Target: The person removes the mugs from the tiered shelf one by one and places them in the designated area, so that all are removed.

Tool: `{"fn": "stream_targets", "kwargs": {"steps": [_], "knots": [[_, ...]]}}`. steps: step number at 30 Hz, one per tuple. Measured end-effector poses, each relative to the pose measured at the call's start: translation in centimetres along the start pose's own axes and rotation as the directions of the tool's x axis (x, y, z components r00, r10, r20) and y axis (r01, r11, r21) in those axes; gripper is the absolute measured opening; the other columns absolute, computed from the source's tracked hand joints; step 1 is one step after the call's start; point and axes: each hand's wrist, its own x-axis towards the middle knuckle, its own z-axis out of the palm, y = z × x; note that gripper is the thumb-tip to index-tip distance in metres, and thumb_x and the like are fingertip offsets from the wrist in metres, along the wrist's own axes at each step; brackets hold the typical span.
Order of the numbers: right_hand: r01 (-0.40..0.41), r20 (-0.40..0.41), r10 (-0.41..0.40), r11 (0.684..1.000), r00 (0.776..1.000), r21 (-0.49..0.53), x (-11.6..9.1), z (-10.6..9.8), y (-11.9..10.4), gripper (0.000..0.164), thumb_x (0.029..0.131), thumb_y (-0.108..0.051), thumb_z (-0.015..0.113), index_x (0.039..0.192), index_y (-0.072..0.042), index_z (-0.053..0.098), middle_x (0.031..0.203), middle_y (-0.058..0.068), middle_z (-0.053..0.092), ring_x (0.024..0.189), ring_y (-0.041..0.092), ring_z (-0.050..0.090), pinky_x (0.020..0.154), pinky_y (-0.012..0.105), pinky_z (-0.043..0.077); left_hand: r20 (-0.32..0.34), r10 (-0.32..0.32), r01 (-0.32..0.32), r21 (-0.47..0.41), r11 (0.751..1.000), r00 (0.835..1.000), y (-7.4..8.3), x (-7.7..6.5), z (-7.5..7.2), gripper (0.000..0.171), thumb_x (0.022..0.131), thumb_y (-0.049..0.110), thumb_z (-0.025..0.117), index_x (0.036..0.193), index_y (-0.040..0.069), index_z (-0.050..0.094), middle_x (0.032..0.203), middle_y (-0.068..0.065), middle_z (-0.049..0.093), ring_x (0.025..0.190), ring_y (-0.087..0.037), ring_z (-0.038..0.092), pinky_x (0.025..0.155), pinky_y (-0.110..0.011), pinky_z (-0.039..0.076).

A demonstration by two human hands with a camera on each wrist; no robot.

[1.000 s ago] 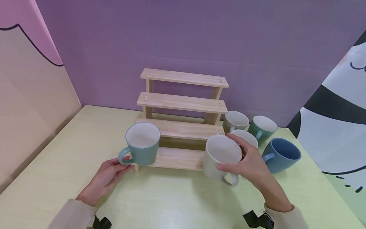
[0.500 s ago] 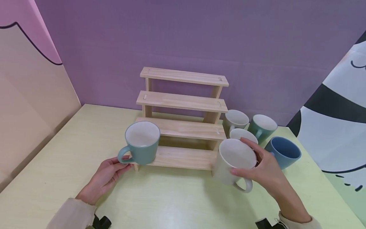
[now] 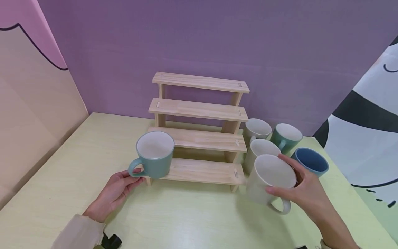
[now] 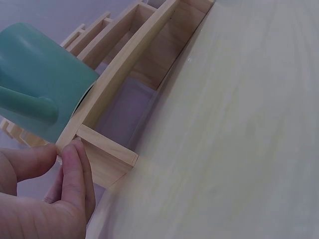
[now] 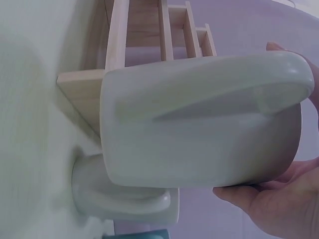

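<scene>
A four-tier wooden step shelf (image 3: 199,110) stands on the table. At the left end of its lowest tier sits a teal mug (image 3: 157,167), white inside, handle toward the left. My left hand (image 3: 112,193) pinches that tier's left end between thumb and fingers, just beneath the mug's handle; the left wrist view shows the fingertips on the wood (image 4: 107,154). In my right hand (image 3: 308,193) is a white mug (image 3: 259,185), gripped around its upper body with the handle toward me. It is raised off the table, right of the lowest tier.
Right of the shelf stand two more white mugs (image 3: 257,127), a green mug (image 3: 287,136) and a blue mug (image 3: 312,160), partly behind my right hand. A purple backdrop (image 3: 199,38) rises behind the table (image 3: 186,214).
My right hand has carried the white mug rightward and slightly nearer, away from the lowest tier, uncovering that tier's right end. My left hand and the teal mug have stayed in place.
</scene>
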Motion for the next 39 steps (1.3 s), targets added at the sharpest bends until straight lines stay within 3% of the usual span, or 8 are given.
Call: {"fn": "stream_targets", "kwargs": {"steps": [3, 10, 13, 20, 28, 32, 37, 39], "knots": [[-0.02, -0.003, 0.02, 1.0, 1.0, -0.015, -0.1, -0.4, 0.5, 0.091, 0.077, -0.022, 0.081, 0.15, -0.013, 0.028, 0.138, 0.015, 0.043, 0.097, -0.002, 0.048, 0.073, 0.014, 0.05, 0.006, 0.005, -0.005, -0.006, 1.0, 1.0, 0.0, 0.0, -0.1, 0.02, 0.096, -0.004, 0.049, 0.102, 0.006, 0.064, 0.104, 0.0, 0.06, 0.096, -0.006, 0.066, 0.091, -0.019, 0.054], [-0.116, 0.011, 0.117, 0.991, 0.993, -0.06, -0.6, -1.3, 1.8, 0.094, 0.08, -0.031, 0.078, 0.152, -0.012, 0.02, 0.144, 0.024, 0.036, 0.116, 0.033, 0.044, 0.073, 0.017, 0.049, 0.013, 0.004, -0.004, 0.005, 1.0, 1.0, 0.0, 0.0, -0.1, 0.02, 0.097, -0.002, 0.048, 0.112, 0.0, 0.061, 0.107, 0.001, 0.06, 0.098, -0.006, 0.065, 0.092, -0.018, 0.053], [-0.153, 0.013, 0.154, 0.986, 0.988, -0.061, -0.8, -1.7, 2.4, 0.096, 0.08, -0.033, 0.077, 0.153, -0.012, 0.018, 0.145, 0.025, 0.034, 0.117, 0.036, 0.042, 0.071, 0.014, 0.048, 0.009, 0.005, -0.005, 0.024, 1.0, 1.0, 0.0, 0.1, 0.0, 0.021, 0.097, -0.001, 0.048, 0.115, -0.002, 0.058, 0.11, 0.0, 0.057, 0.099, -0.006, 0.065, 0.093, -0.018, 0.053], [-0.218, 0.015, 0.22, 0.974, 0.975, -0.065, -1.3, -2.7, 3.8, 0.099, 0.081, -0.037, 0.075, 0.154, -0.015, 0.013, 0.146, 0.027, 0.03, 0.117, 0.038, 0.041, 0.068, 0.011, 0.048, 0.01, -0.004, 0.004, -0.02, 1.0, 1.0, 0.1, 0.0, 0.2, 0.022, 0.096, -0.005, 0.048, 0.096, 0.009, 0.065, 0.108, -0.001, 0.055, 0.097, -0.006, 0.065, 0.092, -0.018, 0.053], [-0.223, -0.03, 0.221, 0.972, 0.975, -0.072, -1.9, -3.2, 5.1, 0.095, 0.082, -0.033, 0.075, 0.154, -0.02, 0.015, 0.143, 0.023, 0.034, 0.092, -0.004, 0.044, 0.066, 0.011, 0.05, 0.004, -0.005, 0.005, -0.02, 1.0, 1.0, 0.1, -0.1, 0.1, 0.022, 0.096, -0.005, 0.048, 0.096, 0.009, 0.066, 0.108, -0.001, 0.056, 0.097, -0.006, 0.066, 0.092, -0.018, 0.053], [-0.251, -0.03, 0.25, 0.966, 0.968, -0.061, -2.1, -3.7, 5.9, 0.096, 0.083, -0.034, 0.074, 0.155, -0.023, 0.011, 0.144, 0.024, 0.031, 0.098, 0.007, 0.047, 0.065, 0.01, 0.049, 0.006, -0.007, 0.007, -0.02, 1.0, 1.0, 0.0, 0.0, 0.0, 0.022, 0.096, -0.004, 0.049, 0.095, 0.009, 0.066, 0.111, -0.001, 0.054, 0.097, -0.007, 0.065, 0.092, -0.018, 0.053], [-0.222, -0.075, 0.219, 0.974, 0.973, -0.041, -2.5, -4.0, 7.5, 0.091, 0.083, -0.028, 0.075, 0.153, -0.031, 0.017, 0.13, 0.008, 0.042, 0.084, -0.014, 0.042, 0.064, 0.01, 0.05, 0.007, -0.01, 0.01, -0.019, 1.0, 1.0, 0.0, 0.0, 0.1, 0.023, 0.096, -0.005, 0.048, 0.095, 0.009, 0.066, 0.113, -0.002, 0.051, 0.097, -0.007, 0.065, 0.093, -0.018, 0.053], [-0.237, -0.086, 0.232, 0.97, 0.969, -0.06, -2.5, -4.1, 7.9, 0.093, 0.082, -0.031, 0.075, 0.153, -0.029, 0.016, 0.132, 0.009, 0.042, 0.085, -0.009, 0.043, 0.064, 0.01, 0.05, 0.007, -0.01, 0.01, -0.019, 1.0, 1.0, 0.0, 0.0, 0.1, 0.023, 0.096, -0.005, 0.048, 0.095, 0.009, 0.066, 0.113, -0.002, 0.05, 0.098, -0.007, 0.065, 0.093, -0.018, 0.053]]}}
